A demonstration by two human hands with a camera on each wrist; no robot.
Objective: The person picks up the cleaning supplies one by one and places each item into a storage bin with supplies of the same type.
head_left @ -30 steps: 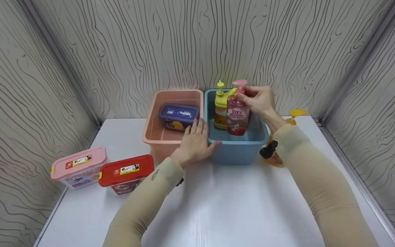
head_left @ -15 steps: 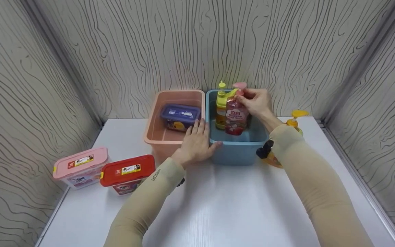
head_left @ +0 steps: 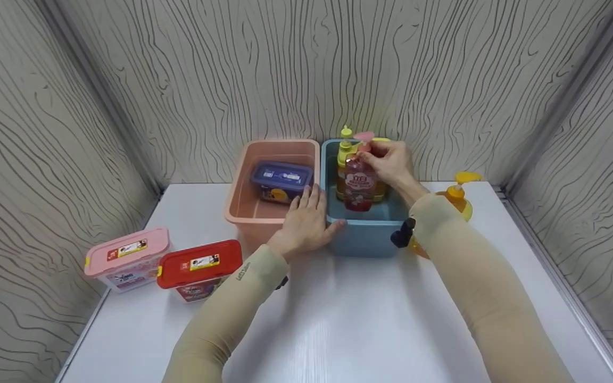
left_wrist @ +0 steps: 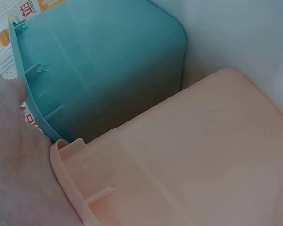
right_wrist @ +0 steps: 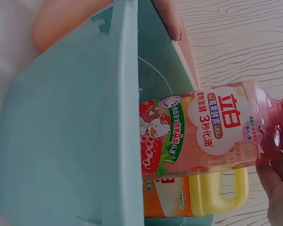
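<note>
In the head view my right hand [head_left: 391, 162] pinches a pink pump bottle of dish soap [head_left: 359, 183] by its neck, just under the pump. The bottle hangs upright, its lower part inside the blue bin [head_left: 366, 239]. Behind it in that bin stands a yellow handled jug [right_wrist: 217, 193], partly covered by it. My left hand [head_left: 304, 226] rests with straight fingers over the adjoining rims of the blue bin and the peach bin [head_left: 236, 199], its thumb on the blue bin's front edge. A dark blue lidded tub [head_left: 281, 178] lies inside the peach bin.
Two lidded tubs, one pink [head_left: 128, 255] and one red [head_left: 200, 266], stand at the left of the white table [head_left: 312, 330]. An orange pump bottle [head_left: 456, 197] stands right of the blue bin, partly behind my right forearm. A patterned wall [head_left: 285, 69] rises behind the bins.
My right hand has carried the pink pump bottle left and slightly lower within the blue bin, across the front of the yellow jug. The left hand has stayed on the rims.
</note>
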